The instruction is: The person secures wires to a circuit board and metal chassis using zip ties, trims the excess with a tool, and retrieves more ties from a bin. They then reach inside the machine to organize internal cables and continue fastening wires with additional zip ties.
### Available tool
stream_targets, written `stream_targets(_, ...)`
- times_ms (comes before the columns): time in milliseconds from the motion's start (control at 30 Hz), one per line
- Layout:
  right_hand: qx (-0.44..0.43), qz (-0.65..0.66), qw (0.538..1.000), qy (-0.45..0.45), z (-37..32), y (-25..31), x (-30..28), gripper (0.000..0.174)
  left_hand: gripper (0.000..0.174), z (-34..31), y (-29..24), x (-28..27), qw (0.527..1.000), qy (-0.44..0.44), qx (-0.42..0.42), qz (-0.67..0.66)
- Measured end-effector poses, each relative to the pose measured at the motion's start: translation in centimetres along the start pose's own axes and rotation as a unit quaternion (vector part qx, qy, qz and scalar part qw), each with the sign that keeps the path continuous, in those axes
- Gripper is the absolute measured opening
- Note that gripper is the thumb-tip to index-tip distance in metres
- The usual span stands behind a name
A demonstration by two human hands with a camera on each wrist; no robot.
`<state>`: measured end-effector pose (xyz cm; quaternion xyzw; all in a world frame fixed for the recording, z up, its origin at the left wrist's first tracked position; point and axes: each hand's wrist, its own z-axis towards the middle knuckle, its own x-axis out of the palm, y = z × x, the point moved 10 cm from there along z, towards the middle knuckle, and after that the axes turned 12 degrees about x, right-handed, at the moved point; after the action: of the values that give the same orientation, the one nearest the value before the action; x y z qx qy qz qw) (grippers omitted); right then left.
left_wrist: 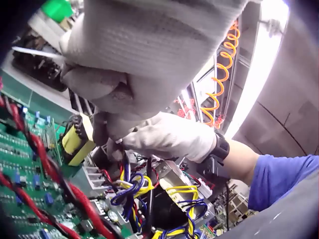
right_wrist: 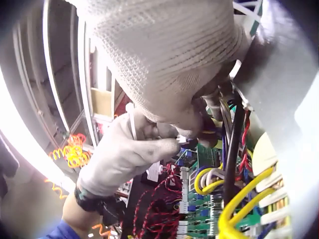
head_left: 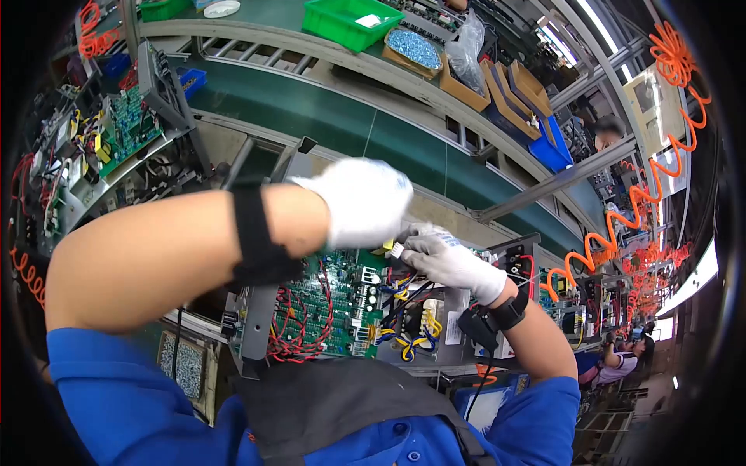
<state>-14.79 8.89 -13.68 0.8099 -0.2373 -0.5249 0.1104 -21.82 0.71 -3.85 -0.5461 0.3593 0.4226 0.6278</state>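
My left hand (head_left: 365, 198), in a white knit glove, is blurred above the circuit board (head_left: 338, 299). Its curled fingers hold a thin white strip like a cable tie (right_wrist: 132, 124), whose end sticks out in the left wrist view. My right hand (head_left: 454, 262), gloved too, pinches a small white wire connector (head_left: 397, 250) beside a yellow-wrapped transformer (left_wrist: 78, 140). Both hands' fingertips meet closely over the wiring. Black cable (right_wrist: 233, 154) and blue and yellow wires (head_left: 407, 345) run below them. Another white tie (right_wrist: 241, 94) shows by the black cable.
Twisted red and black wires (head_left: 299, 330) cross the board inside the metal chassis (head_left: 260, 322). Another chassis with a green board (head_left: 132, 128) stands at left. Behind runs a green conveyor (head_left: 311, 113), with a green bin (head_left: 350, 22) beyond. Orange coiled hoses (head_left: 610, 241) hang at right.
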Motion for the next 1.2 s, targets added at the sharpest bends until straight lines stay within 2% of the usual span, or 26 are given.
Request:
stream_targets(33,-0.071,-0.046,0.995,-0.05,-0.3,1.8,-0.7,0.026,0.026,-0.7,0.6,-1.7,0.999,-0.043,0.01,0.027)
stream_targets(67,-0.067,-0.043,0.996,-0.05,0.0,1.6,-0.5,0.026,0.027,-1.9,1.6,-2.6,0.998,-0.061,-0.005,0.001)
stream_targets(133,-0.012,-0.166,0.983,-0.073,1.0,0.6,0.1,0.026,0.024,-4.2,3.3,-3.2,0.996,-0.056,-0.063,0.01)
stream_targets(167,0.027,-0.182,0.982,-0.042,1.7,0.2,0.4,0.031,0.023,-5.4,4.2,-2.5,0.995,-0.041,-0.087,0.003)
stream_targets(200,0.029,-0.181,0.982,-0.041,2.2,0.0,0.4,0.031,0.023,-6.6,4.8,-1.8,0.993,-0.026,-0.111,-0.003)
stream_targets(267,0.043,-0.184,0.982,0.028,3.3,-1.3,1.7,0.032,0.022,-7.7,4.8,-1.0,0.993,-0.044,-0.106,-0.035)
stream_targets(367,0.064,-0.203,0.977,0.024,3.3,-1.5,1.7,0.032,0.021,-8.1,4.9,-0.6,0.99,-0.038,-0.122,-0.054)
stream_targets(433,0.079,-0.209,0.975,0.019,3.1,-1.5,1.7,0.032,0.021,-8.1,4.9,-0.9,0.99,-0.067,-0.109,-0.065)
stream_targets(500,0.071,-0.164,0.983,-0.043,2.6,-0.4,0.4,0.031,0.021,-8.0,4.9,-0.8,0.989,-0.076,-0.105,-0.069)
stream_targets(667,0.108,-0.123,0.986,-0.024,2.7,-0.4,0.4,0.031,0.02,-8.0,4.8,-0.6,0.985,-0.09,-0.109,-0.101)
stream_targets(733,0.146,-0.138,0.979,-0.03,3.0,-1.0,0.6,0.032,0.018,-8.0,4.8,-0.6,0.984,-0.089,-0.121,-0.096)
stream_targets(1000,0.203,-0.196,0.958,-0.054,3.3,-1.1,1.2,0.037,0.017,-7.9,4.7,-0.4,0.979,-0.066,-0.146,-0.129)
stream_targets(1067,0.221,-0.214,0.949,-0.07,3.3,0.0,0.5,0.033,0.018,-8.0,5.0,-0.2,0.974,-0.077,-0.164,-0.139)
stream_targets(1100,0.239,-0.208,0.948,-0.042,3.3,0.1,0.5,0.032,0.017,-7.9,4.7,-0.6,0.981,-0.1,-0.133,-0.097)
stream_targets(1133,0.256,-0.201,0.945,-0.015,3.2,-0.1,0.5,0.03,0.017,-7.8,4.5,-0.6,0.984,-0.096,-0.124,-0.091)
stream_targets(1200,0.266,-0.203,0.942,-0.026,3.3,-0.4,0.3,0.027,0.018,-7.8,4.9,-0.3,0.98,-0.07,-0.155,-0.101)
